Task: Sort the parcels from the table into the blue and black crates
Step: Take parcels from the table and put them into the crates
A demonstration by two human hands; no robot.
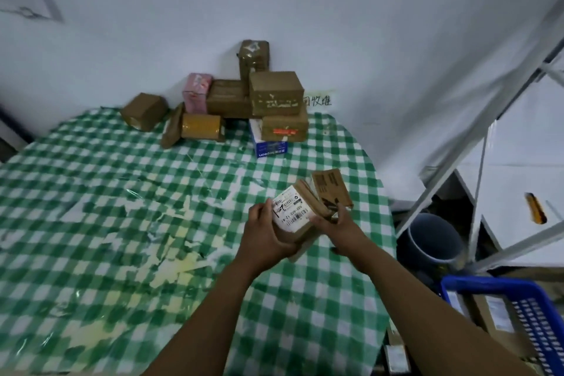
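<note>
Both hands hold a small brown cardboard parcel [297, 217] with a white shipping label, just above the right part of the green checked table [122, 207]. My left hand [265, 232] grips its left side and my right hand [338, 224] grips its right side under an open flap. A pile of several parcels [244, 101] stands against the far wall. The blue crate [518, 308] is on the floor at the lower right and has boxes in it. No black crate is visible.
A dark round bucket [433, 238] stands on the floor right of the table. A white metal shelf frame [488, 137] slants along the right side, with an orange tool [535, 207] on its shelf. The white wall closes the far side.
</note>
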